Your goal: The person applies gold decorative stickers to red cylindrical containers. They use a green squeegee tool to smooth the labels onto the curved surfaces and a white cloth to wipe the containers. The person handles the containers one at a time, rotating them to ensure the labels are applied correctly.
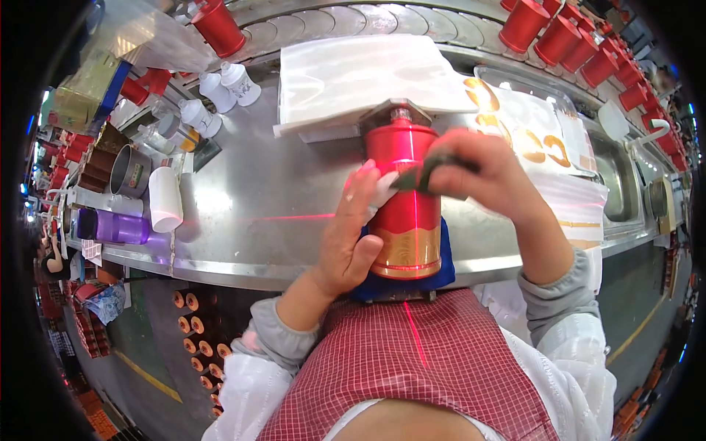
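A shiny red canister (409, 209) with a gold band at its lower end lies before me, its narrow neck pointing away. Its far end meets a dark angular holder (392, 106), and blue cloth (446, 275) shows under its near end. My left hand (349, 235) rests along the canister's left side, fingers stretched and thumb apart. Something white (384, 189), perhaps a tissue or finger cover, is at its fingertips. Blurred by motion, my right hand (478, 173) pinches a dark green pad-like piece (415, 178) against the canister's upper right. Thin red light lines cross the canister.
White sheets (368, 77) lie behind the holder, with gold decals (540, 143) to their right. White bottles (239, 84), a paper roll (165, 198) and a purple bottle (121, 226) stand or lie left. A sink (618, 176) is right. Red canisters (559, 40) line the conveyor (353, 22).
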`<state>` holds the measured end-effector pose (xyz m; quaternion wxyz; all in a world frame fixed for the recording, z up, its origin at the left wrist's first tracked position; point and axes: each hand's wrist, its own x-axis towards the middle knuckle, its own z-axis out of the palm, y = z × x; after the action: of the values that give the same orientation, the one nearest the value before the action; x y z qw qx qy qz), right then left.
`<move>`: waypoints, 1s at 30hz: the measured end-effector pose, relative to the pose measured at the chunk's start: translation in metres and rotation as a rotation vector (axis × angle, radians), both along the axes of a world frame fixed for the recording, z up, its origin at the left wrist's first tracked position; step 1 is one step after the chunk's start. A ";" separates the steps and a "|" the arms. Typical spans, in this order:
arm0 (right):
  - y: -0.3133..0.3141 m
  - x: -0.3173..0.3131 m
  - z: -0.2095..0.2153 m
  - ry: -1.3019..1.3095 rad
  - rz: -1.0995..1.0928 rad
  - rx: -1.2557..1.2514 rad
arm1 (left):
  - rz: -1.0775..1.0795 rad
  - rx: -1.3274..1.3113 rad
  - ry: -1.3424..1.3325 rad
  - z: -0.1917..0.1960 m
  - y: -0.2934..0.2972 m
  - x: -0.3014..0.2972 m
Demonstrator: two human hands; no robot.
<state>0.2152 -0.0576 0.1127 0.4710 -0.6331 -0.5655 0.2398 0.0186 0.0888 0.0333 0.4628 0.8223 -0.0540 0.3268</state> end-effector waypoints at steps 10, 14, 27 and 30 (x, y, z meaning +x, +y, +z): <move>-0.055 -0.019 -0.043 -0.117 -0.449 0.203 | -0.226 0.807 0.059 0.054 0.020 0.056; -0.083 -0.057 -0.051 -0.306 -0.150 0.066 | -0.009 0.174 0.051 0.042 0.013 0.018; -0.086 -0.100 -0.070 -0.538 -0.160 0.198 | -0.107 -1.089 0.211 0.063 0.018 0.012; -0.053 -0.109 -0.044 -0.743 0.024 0.379 | -0.014 -0.470 0.078 0.119 0.032 -0.072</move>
<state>0.1060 -0.1110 0.0687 0.3402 -0.5722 -0.7384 -0.1079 -0.0539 0.1212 0.1520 0.6455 0.7035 0.0358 0.2952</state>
